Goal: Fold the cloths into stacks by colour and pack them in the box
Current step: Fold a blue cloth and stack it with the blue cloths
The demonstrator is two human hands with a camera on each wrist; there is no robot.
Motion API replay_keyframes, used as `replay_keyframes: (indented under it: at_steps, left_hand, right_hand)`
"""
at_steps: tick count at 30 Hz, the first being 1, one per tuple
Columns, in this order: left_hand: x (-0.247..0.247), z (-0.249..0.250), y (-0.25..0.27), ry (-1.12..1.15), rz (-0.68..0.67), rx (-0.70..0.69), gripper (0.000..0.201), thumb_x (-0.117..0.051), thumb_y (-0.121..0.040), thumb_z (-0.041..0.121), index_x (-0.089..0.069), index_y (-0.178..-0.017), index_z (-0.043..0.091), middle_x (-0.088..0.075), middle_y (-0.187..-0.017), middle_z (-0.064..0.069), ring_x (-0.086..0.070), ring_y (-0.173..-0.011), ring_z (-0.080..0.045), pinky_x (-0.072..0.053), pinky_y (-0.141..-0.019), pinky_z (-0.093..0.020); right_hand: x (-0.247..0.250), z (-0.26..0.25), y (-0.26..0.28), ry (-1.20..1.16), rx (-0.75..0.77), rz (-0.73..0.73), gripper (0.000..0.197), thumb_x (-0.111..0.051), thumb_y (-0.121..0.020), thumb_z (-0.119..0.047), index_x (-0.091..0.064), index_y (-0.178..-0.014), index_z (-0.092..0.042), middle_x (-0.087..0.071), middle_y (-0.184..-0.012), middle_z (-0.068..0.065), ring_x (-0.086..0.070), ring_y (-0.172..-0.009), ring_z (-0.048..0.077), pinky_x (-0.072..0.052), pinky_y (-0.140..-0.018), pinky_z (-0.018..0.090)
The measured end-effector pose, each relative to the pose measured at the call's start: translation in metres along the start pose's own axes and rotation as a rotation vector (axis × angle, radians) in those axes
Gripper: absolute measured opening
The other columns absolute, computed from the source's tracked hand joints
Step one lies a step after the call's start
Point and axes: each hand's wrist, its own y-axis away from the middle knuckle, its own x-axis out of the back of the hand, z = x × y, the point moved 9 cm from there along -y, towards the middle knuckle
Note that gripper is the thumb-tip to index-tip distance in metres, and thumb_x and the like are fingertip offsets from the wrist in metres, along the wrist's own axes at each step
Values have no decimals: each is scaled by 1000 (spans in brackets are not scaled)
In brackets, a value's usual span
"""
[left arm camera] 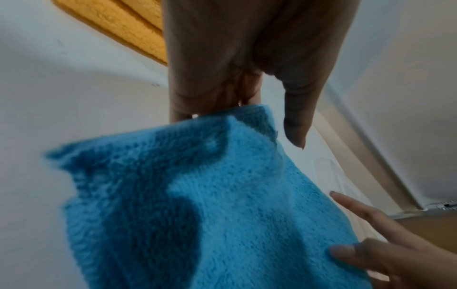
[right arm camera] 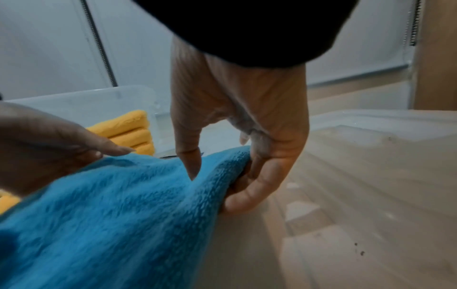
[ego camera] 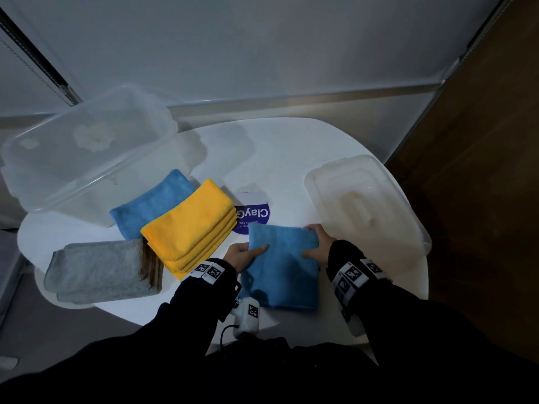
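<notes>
A blue cloth (ego camera: 283,266) (left arm camera: 197,205) (right arm camera: 111,215), partly folded, lies near the table's front edge, its far end lifted between both hands. My left hand (ego camera: 248,252) (left arm camera: 247,117) pinches the far left corner, thumb on top and fingers underneath. My right hand (ego camera: 316,243) (right arm camera: 222,172) grips the far right edge, with its fingers curled under the fold. Left of them sit a folded yellow stack (ego camera: 192,225) (right arm camera: 128,129), a folded blue cloth (ego camera: 151,205) and a grey stack (ego camera: 99,271). The clear box (ego camera: 87,153) stands at the back left.
The box's translucent lid (ego camera: 364,205) (right arm camera: 358,195) lies on the right of the round white table (ego camera: 291,158), close to my right hand. A purple and white label card (ego camera: 252,214) lies beyond the cloth. A small white device (ego camera: 248,316) hangs at the front edge.
</notes>
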Motion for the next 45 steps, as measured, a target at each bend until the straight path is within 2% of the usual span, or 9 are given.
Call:
replay_keyframes:
  at_steps: [8, 12, 15, 19, 23, 30, 36, 39, 45]
  left_hand:
    - [23, 7, -1, -28, 117, -88, 15, -73, -81, 25, -74, -84, 10, -73, -92, -12, -68, -88, -29, -56, -84, -39]
    - [23, 15, 5, 28, 157, -125, 22, -77, -77, 30, -75, -82, 9, -74, -81, -7, -69, -74, -22, -58, -74, -31]
    - [28, 38, 15, 84, 216, -223, 16, -77, -77, 24, -72, -76, 9, -72, -65, 1, -67, -65, -18, -56, -58, -23]
    - [29, 93, 30, 106, 189, -483, 33, -78, -75, 9, -62, -102, 18, -63, -76, -9, -62, -74, -21, -54, -73, -36]
    - [22, 145, 42, 189, 80, -665, 68, -77, -72, -4, -47, -130, 15, -61, -85, -16, -65, -83, -22, -58, -77, -37]
    - [12, 112, 37, -506, 132, -929, 17, -74, -63, 26, -63, -67, 14, -61, -73, 3, -56, -66, -1, -41, -62, -24]
    - [5, 9, 13, -791, 3, -691, 18, -76, -64, 11, -73, -82, 12, -73, -92, 1, -67, -91, -19, -52, -86, -30]
    - [10, 8, 9, -706, 22, -581, 19, -71, -75, 23, -70, -93, 17, -69, -90, 8, -64, -88, -16, -49, -84, -29]
    - [18, 22, -9, -713, 255, -234, 21, -60, -88, 32, -58, -78, 15, -62, -81, -5, -57, -79, -24, -43, -70, -30]
  right_hand:
    - [13, 0, -12, -48, 75, 37, 24, -70, -72, -30, -47, -77, -30, -56, -88, 9, -61, -78, 30, -58, -68, 51]
    - [3, -10, -4, -207, 183, -95, 28, -71, -82, -13, -53, -102, -22, -54, -101, 9, -57, -92, 28, -56, -62, 36]
    - [27, -19, 2, -105, 265, 29, 33, -83, -70, -15, -58, -91, -20, -60, -90, 6, -57, -85, 22, -50, -71, 30]
    - [87, -41, 21, -429, 370, 286, 52, -76, -68, 7, -46, -90, -30, -56, -84, 4, -56, -83, 25, -50, -73, 40]
    - [143, -79, 62, -657, 630, 433, 67, -69, -68, 21, -52, -117, -21, -61, -97, 6, -64, -84, 2, -54, -78, 19]
    - [92, -50, 61, -211, 709, 285, 27, -76, -62, -13, -73, -84, 2, -69, -93, 8, -63, -83, -13, -49, -78, 10]
    - [-1, 20, 49, -4, 406, -118, 22, -79, -66, -25, -71, -66, -46, -70, -73, -19, -64, -77, -5, -49, -74, 18]
    - [4, 30, 37, -109, 354, -36, 25, -75, -77, -8, -73, -89, -30, -73, -91, -7, -68, -93, 12, -52, -82, 25]
    - [26, 32, 12, -88, 72, 249, 25, -62, -89, -25, -65, -108, -9, -69, -106, 10, -63, -101, 26, -45, -79, 25]
